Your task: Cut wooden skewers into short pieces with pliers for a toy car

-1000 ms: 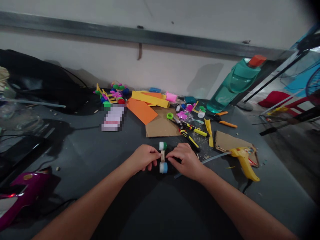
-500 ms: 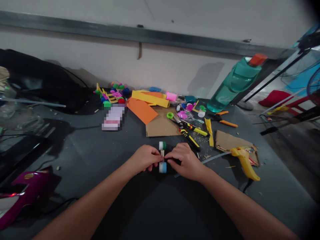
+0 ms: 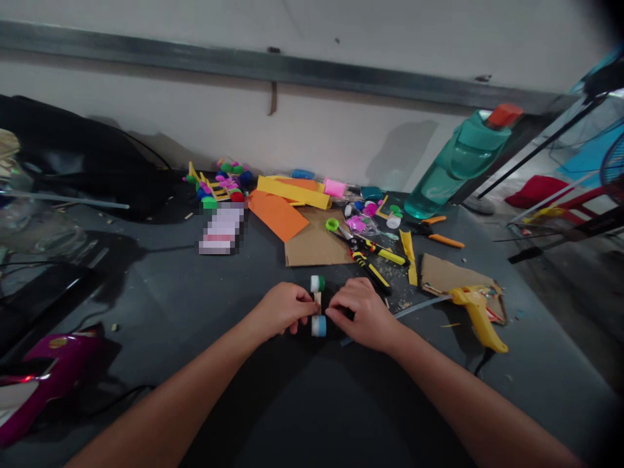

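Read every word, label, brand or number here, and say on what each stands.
Nothing can be read.
The pixelated packet is blurred.
Faint marks on the teal water bottle are too small to read.
So is the gold oval badge on the magenta panel.

Our one view is worn on the person's head, so we look out from above the near side of the dark work table [image 3: 146, 305], facing forward and tipped down across it. From that table, we see on past its far edge to the white wall [image 3: 341, 143], whose metal rail [image 3: 292, 73] slopes down toward our right. We are close over the person's left hand [image 3: 283, 311] and right hand [image 3: 363, 315], both at the table's near side, below the middle of our view.
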`<state>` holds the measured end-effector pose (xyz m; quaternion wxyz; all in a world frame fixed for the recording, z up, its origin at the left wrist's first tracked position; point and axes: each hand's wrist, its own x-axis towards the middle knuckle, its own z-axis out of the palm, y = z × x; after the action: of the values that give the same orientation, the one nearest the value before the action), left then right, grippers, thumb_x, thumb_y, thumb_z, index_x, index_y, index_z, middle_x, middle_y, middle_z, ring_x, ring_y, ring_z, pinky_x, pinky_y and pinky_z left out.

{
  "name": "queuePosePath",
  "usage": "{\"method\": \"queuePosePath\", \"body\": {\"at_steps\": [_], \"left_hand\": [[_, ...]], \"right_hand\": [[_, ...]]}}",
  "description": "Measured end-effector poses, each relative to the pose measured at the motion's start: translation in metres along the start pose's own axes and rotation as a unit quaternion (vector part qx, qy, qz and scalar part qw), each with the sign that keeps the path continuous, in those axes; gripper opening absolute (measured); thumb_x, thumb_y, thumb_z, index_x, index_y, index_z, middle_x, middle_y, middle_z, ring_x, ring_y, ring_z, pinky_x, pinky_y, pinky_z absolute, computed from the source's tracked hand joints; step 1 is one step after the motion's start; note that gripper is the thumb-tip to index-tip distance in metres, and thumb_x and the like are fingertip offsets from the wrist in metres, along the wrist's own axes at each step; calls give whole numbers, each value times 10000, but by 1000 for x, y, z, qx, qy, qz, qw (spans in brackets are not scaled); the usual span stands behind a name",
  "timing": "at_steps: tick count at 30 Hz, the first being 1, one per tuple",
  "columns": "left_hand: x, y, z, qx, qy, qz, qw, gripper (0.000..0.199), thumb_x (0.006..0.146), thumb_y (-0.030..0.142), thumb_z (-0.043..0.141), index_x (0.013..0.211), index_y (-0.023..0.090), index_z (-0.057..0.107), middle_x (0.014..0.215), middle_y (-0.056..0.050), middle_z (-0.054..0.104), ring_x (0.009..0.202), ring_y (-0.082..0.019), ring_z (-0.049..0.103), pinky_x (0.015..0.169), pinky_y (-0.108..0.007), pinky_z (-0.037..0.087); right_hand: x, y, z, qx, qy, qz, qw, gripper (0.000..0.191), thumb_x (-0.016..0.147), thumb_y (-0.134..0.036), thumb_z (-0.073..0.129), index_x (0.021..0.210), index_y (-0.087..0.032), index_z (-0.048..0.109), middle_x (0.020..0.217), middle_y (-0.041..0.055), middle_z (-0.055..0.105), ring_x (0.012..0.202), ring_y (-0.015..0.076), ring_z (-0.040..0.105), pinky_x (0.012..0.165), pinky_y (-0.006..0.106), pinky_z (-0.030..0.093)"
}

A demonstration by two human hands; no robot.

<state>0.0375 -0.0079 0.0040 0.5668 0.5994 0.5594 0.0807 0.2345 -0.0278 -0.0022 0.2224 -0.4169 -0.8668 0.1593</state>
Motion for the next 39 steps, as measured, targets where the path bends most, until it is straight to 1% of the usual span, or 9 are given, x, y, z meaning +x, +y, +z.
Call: {"method": "queuePosePath", "body": {"at_steps": [5, 9, 12, 14, 18, 22, 28, 34, 39], "left_hand": [[-2, 0, -12, -31, -6, -13, 999, 283, 791, 411, 514, 696, 153, 581, 540, 17, 559, 360, -75, 464, 311, -178, 289], [-1, -3, -26, -17, 141, 34, 989, 270, 831, 382, 466, 719, 163, 577, 566, 17, 542, 413, -78, 460, 379, -189, 324], [3, -10, -29, 68, 273, 147, 948, 201, 844, 291, 460, 912, 181, 614, 774, -22, 618, 645, -123, 571, 597, -226, 462], [6, -14, -26, 163, 304, 224, 912, 296, 833, 199, 460, 1095, 208, 596, 970, -50, 603, 847, -161, 582, 769, -278, 478], [9, -18, -14, 292, 261, 319, 863, 562, 805, 87, 447, 1335, 272, 447, 1117, -74, 502, 980, -193, 529, 881, -355, 462], [9, -19, -10, 334, 231, 348, 845, 509, 816, 83, 452, 1285, 273, 506, 1171, -86, 483, 994, -209, 507, 892, -391, 464], [10, -21, -16, 308, 267, 336, 849, 395, 815, 106, 469, 1192, 196, 542, 1169, -96, 481, 1033, -210, 522, 925, -379, 463], [7, -20, -19, 296, 283, 305, 860, 269, 806, 139, 504, 1066, 198, 546, 1120, -80, 508, 1042, -217, 547, 874, -358, 500], [9, -21, -18, 300, 268, 291, 868, 413, 800, 207, 569, 1205, 222, 486, 1191, -76, 501, 1019, -219, 566, 858, -369, 509]], "right_hand": [[0, -2, -7, -24, 25, 16, 999, 331, 885, -402, 485, 624, -200, 503, 570, -17, 522, 632, 150, 438, 724, 332, 285], [-1, -8, -10, -54, 8, -16, 998, 396, 830, -514, 531, 596, -199, 479, 574, -10, 514, 644, 156, 431, 732, 344, 278], [-1, -13, -9, -80, 4, -33, 996, 464, 790, -602, 537, 565, -201, 478, 556, -2, 514, 650, 165, 438, 750, 360, 273], [-2, -17, -7, -101, 2, -31, 994, 506, 754, -673, 531, 569, -203, 495, 561, 9, 527, 662, 177, 445, 763, 374, 273], [-2, -24, -2, -133, -17, 5, 991, 563, 660, -767, 544, 635, -204, 539, 616, 42, 579, 701, 213, 469, 784, 402, 276], [-1, -27, 0, -158, -28, 39, 986, 482, 666, -674, 615, 705, -195, 570, 694, 69, 612, 753, 244, 494, 798, 419, 272], [-1, -14, -4, -185, -26, 57, 981, 293, 729, -469, 597, 793, -183, 586, 779, 71, 621, 824, 255, 509, 815, 412, 270], [2, 12, -11, -200, -4, 77, 977, 197, 771, -315, 535, 912, -191, 592, 851, 69, 620, 868, 250, 502, 817, 389, 275], [1, 21, -9, -185, 16, 68, 980, 194, 786, -278, 524, 954, -206, 590, 864, 55, 625, 873, 242, 508, 822, 386, 278]]}}
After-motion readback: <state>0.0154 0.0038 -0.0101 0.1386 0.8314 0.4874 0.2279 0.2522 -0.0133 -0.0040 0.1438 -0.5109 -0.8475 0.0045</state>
